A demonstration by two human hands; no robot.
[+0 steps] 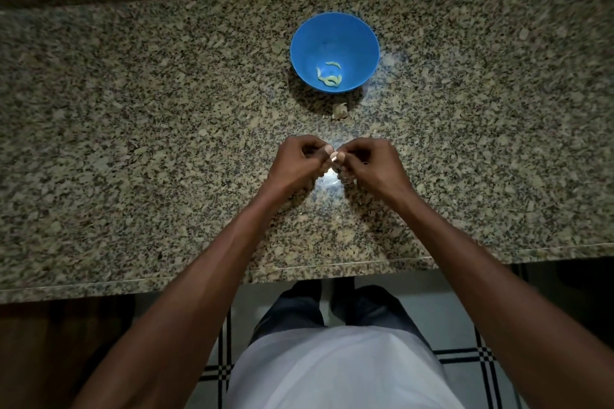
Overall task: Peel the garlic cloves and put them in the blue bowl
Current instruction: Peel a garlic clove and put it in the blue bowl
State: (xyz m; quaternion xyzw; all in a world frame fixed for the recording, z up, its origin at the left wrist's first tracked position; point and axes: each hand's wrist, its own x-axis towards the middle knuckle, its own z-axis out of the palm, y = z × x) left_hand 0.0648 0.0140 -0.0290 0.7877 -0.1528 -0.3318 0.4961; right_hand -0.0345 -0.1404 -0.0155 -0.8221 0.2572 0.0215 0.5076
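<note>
Your countertop point(133, 129) is speckled granite, beige and tan flecks mixed with black and grey. At twelve o'clock from your hands sits the bowl point(335, 51), bright blue, with pale yellow-green peeled cloves point(329, 78) at its bottom. Just at six o'clock from the bowl lies a tan, papery scrap point(340, 110), probably garlic skin, though it blends with the stone. Between your fingertips shows a small whitish clove point(335, 156). At six o'clock, your shirt point(342, 372) is white, your trousers point(292, 312) dark, and the floor point(485, 362) pale with black checked lines.
</note>
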